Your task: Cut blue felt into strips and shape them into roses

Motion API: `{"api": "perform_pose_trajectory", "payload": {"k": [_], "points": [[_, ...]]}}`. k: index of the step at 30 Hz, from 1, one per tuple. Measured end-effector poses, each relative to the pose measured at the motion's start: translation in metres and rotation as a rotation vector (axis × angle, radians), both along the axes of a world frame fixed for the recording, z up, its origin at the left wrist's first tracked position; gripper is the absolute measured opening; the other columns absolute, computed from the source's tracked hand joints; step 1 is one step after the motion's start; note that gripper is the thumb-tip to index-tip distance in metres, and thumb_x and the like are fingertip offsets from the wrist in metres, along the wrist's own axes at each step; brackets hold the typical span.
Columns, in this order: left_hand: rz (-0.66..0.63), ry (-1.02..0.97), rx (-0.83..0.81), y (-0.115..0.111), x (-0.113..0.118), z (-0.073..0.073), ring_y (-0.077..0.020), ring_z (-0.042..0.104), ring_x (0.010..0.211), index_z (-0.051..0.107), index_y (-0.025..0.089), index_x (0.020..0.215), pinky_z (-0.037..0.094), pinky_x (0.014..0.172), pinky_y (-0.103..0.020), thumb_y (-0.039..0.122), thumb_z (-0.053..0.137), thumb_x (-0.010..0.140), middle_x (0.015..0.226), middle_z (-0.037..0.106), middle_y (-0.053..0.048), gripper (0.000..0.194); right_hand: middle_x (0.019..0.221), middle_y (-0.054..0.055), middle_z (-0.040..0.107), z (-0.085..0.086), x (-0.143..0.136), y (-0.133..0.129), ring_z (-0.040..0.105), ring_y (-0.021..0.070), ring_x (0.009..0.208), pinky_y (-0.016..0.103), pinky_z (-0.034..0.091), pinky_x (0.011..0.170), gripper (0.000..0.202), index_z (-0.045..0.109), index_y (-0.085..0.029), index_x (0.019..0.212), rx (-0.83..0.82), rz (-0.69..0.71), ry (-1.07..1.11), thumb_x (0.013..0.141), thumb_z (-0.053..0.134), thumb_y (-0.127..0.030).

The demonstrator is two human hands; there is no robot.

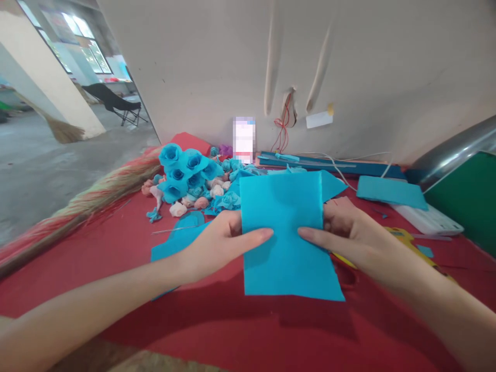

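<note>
A blue paper sheet (284,263) is held up above the red table surface (217,320), its lower edge slanting out to a point at the right. My left hand (228,235) grips its left edge, thumb on the front and the other fingers mostly hidden behind. On the opposite edge, my right hand (344,232) pinches the sheet the same way, its curled fingers partly showing. Another blue paper piece (174,245) lies under my left forearm. Beyond the sheet sit blue paper flowers (176,173) and small pink and white flowers (178,208).
A phone with a blurred screen (244,139) leans against the wall. To the right are a folded blue paper stack (391,191), a white case (430,219) and a yellow tool (403,237) partly behind my right hand. A broom (96,206) lies along the left edge.
</note>
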State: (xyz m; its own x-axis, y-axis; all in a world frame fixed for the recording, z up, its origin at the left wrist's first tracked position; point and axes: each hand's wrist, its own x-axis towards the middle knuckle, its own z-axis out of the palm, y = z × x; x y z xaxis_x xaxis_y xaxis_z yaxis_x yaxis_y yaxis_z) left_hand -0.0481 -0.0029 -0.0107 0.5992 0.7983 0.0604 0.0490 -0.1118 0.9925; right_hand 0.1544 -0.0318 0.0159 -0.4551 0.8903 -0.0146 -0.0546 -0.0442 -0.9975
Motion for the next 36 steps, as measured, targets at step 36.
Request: {"api": "perform_pose_trajectory", "payload": {"k": [36], "points": [[-0.250, -0.268, 0.234, -0.004, -0.013, 0.017, -0.0132, 0.062, 0.063, 0.069, 0.015, 0.071, 0.048, 0.052, -0.016, 0.013, 0.055, 0.079, 0.073, 0.068, -0.005, 0.016, 0.065, -0.002, 0.064, -0.010, 0.001, -0.002, 0.046, 0.0066, 0.045, 0.016, 0.036, 0.038, 0.032, 0.072, -0.025, 0.072, 0.295, 0.097, 0.160, 0.075, 0.047, -0.006]]}}
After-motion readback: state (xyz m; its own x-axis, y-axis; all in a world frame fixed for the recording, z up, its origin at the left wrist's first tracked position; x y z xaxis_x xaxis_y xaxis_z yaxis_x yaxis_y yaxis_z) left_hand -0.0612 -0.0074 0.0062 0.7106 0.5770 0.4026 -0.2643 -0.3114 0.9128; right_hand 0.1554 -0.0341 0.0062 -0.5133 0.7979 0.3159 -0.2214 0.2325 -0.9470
